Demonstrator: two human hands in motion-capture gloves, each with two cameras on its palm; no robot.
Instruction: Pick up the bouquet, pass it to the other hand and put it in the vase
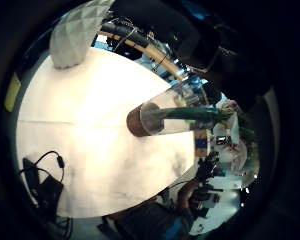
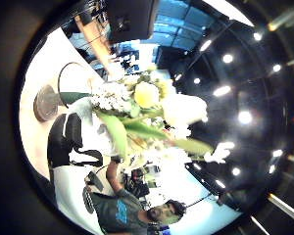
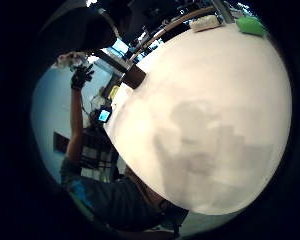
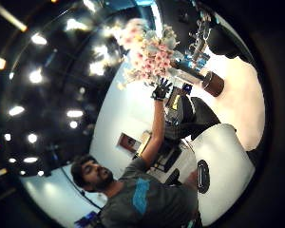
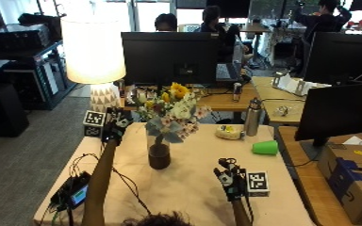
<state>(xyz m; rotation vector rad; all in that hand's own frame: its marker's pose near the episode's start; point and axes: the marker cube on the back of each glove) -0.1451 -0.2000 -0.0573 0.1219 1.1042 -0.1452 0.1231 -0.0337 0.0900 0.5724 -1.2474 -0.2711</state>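
Right hand hovers over the desk, fingers spread wide, holding nothing. Bouquet stands upright in the vase, up the desk from this hand and to its left; stems run down inside the glass. Left hand is raised just beside the blooms on their far side from the right hand, fingers straight and parted, apart from the flowers. Green cup lies on the desk beyond the right hand. Lamp stands behind the left hand.
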